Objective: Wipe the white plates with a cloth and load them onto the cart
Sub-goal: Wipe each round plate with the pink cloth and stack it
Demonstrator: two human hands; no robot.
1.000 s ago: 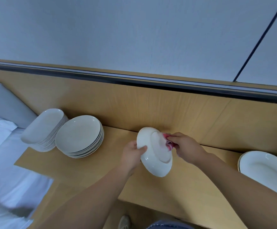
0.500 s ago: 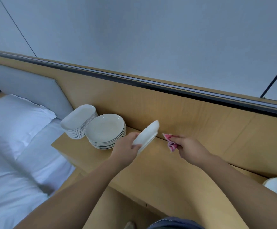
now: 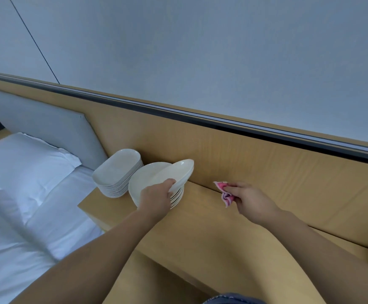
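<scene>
Bed [image 3: 14, 216]: white linen, left of table.
Table [image 3: 200, 238]: wooden, both stacks carried at left end.
Oval-dish stack [image 3: 117, 170]: untouched.
Round-plate stack [image 3: 143, 179]: plate [image 3: 178, 170] held tilted over it, contact not determinable.
Left hand [image 3: 156, 198]: plate rim gripped.
Right hand [image 3: 251, 198]: cloth [image 3: 225, 191] pinched, now drawn clear of plate.
Change: wiping ended, plate carried leftward to stack.
Judged: set-down step; cart not seen.

No legible text, no labels, no brands, no numbers; no signs on anything in view
</scene>
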